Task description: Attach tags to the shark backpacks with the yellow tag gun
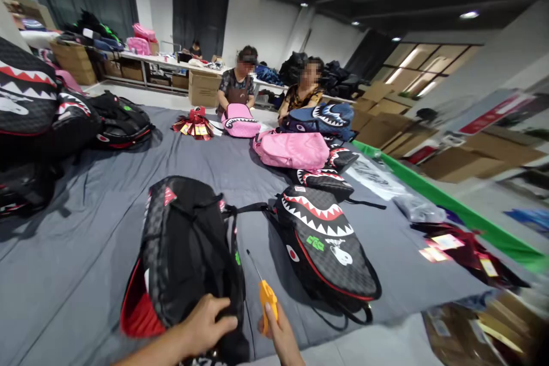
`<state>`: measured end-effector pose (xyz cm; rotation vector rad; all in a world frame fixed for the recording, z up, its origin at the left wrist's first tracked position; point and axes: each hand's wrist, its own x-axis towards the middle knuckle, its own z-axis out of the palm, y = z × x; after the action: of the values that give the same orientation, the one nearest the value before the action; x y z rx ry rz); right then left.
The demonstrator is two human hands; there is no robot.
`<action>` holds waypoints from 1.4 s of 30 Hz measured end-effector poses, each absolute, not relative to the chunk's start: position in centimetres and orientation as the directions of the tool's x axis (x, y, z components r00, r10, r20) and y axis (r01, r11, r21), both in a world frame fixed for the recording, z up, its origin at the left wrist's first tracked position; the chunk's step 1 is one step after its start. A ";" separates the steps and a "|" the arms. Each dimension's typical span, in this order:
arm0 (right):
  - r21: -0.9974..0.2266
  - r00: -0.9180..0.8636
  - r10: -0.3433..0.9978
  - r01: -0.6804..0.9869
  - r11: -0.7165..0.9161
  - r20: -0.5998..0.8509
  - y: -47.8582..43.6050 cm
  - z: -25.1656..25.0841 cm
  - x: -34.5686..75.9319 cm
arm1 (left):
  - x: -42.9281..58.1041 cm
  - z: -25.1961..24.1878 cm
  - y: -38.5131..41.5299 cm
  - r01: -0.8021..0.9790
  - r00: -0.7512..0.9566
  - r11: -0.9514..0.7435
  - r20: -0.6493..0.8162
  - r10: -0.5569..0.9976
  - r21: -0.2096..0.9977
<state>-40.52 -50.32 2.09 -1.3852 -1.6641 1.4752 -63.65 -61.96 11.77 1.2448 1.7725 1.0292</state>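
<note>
A black backpack [189,246] lies on its front with its straps up, partly unzipped at the lower left, where red lining shows. My left hand [208,323] grips its near end, fingers bent and the thumb a little apart; what lies under the palm is hidden. Just right of that bag, my right hand [278,331] is closed around an orange tagging gun [268,300], whose long thin needle points up and away, touching nothing. A second black backpack [326,240], with a shark-mouth print and a white cartoon head, lies face up to the right.
Pink backpacks [291,150] and a blue one [319,117] are heaped farther back on the grey cloth [103,206]. More black bags [30,97] crowd the left. Red tags [197,126] lie behind, others [467,251] at right. Two people [238,83] handle bags across the table.
</note>
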 end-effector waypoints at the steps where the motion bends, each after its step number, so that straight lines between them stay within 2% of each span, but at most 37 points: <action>1: -0.932 -0.363 0.894 0.335 -0.139 -0.263 -50.3 2.0 -39.6 | -63.2 12.0 -62.3 0.365 -0.281 0.220 -0.118 0.952 0.905; 5: -0.932 -0.450 0.828 0.288 -0.221 -0.335 -50.4 0.4 -36.8 | -63.9 12.7 -63.9 0.341 -0.373 0.250 -0.113 0.921 0.906; 7: -0.934 -0.476 0.814 0.286 -0.213 -0.331 -50.3 -0.6 -36.1 | -65.6 12.3 -65.5 0.247 -0.494 0.242 -0.093 0.864 0.938; 10: -0.949 -0.512 0.808 0.260 -0.178 -0.292 -49.5 -0.9 -35.5 | -68.5 10.8 -69.2 0.061 -0.756 0.248 -0.118 0.644 0.967; 12: -0.959 -0.552 0.792 0.241 -0.149 -0.261 -48.6 -0.4 -35.5 | -69.7 9.7 -71.6 0.053 -0.896 0.365 -0.116 0.428 0.930; 14: -0.966 -0.590 0.775 0.238 -0.105 -0.229 -47.7 0.6 -35.8 | -69.8 8.9 -73.0 0.178 -0.967 0.533 0.047 0.249 0.827; 15: -0.968 -0.607 0.766 0.239 -0.079 -0.213 -47.3 1.2 -36.1 | -69.4 8.6 -73.3 0.281 -0.958 0.604 0.178 0.227 0.746; 17: -0.971 -0.632 0.754 0.236 -0.031 -0.178 -46.8 2.2 -36.9 | -68.4 8.2 -73.1 0.504 -0.857 0.688 0.402 0.322 0.523; 18: -0.972 -0.645 0.746 0.233 -0.014 -0.165 -46.7 2.6 -37.3 | -68.0 8.0 -72.8 0.587 -0.793 0.701 0.459 0.400 0.404; 20: -0.974 -0.669 0.727 0.228 0.006 -0.152 -46.8 3.0 -38.0 | -67.6 7.6 -72.0 0.659 -0.719 0.719 0.465 0.517 0.219; 21: -0.974 -0.680 0.718 0.228 0.014 -0.148 -47.0 3.1 -38.3 | -67.8 7.4 -71.7 0.657 -0.713 0.736 0.450 0.537 0.164; 23: -0.973 -0.700 0.700 0.229 0.032 -0.142 -47.6 3.1 -38.7 | -68.8 7.1 -70.9 0.634 -0.731 0.762 0.425 0.534 0.131; 26: -0.968 -0.721 0.678 0.243 0.056 -0.142 -48.4 2.7 -39.4 | -71.2 7.1 -69.2 0.623 -0.767 0.751 0.357 0.532 0.219; 29: -0.963 -0.738 0.661 0.255 0.085 -0.137 -49.1 2.7 -40.5 | -73.2 7.5 -67.0 0.557 -0.827 0.689 0.233 0.511 0.463; 32: -0.952 -0.746 0.655 0.271 0.140 -0.116 -50.0 3.4 -42.1 | -74.5 7.6 -66.3 0.244 -0.878 0.498 -0.030 0.478 0.832; 34: -0.931 -0.771 0.621 0.318 0.177 -0.145 -50.6 4.0 -42.9 | -75.0 7.1 -67.4 -0.089 -0.828 0.319 -0.248 0.503 0.944; 36: -0.910 -0.807 0.547 0.374 0.180 -0.223 -51.3 4.5 -43.4 | -75.4 6.4 -69.7 -0.389 -0.734 0.199 -0.434 0.522 0.899; 38: -0.903 -0.834 0.465 0.403 0.150 -0.295 -52.1 4.7 -43.7 | -75.6 5.6 -72.2 -0.585 -0.657 0.136 -0.565 0.500 0.800; 42: -0.904 -0.854 0.387 0.415 0.101 -0.349 -53.3 4.7 -44.7 | -76.2 5.3 -74.1 -0.717 -0.579 0.123 -0.685 0.443 0.686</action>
<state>-44.69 -53.27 4.69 -0.8555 -2.3480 1.9417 -76.19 -74.14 5.30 -0.2818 1.4955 1.6172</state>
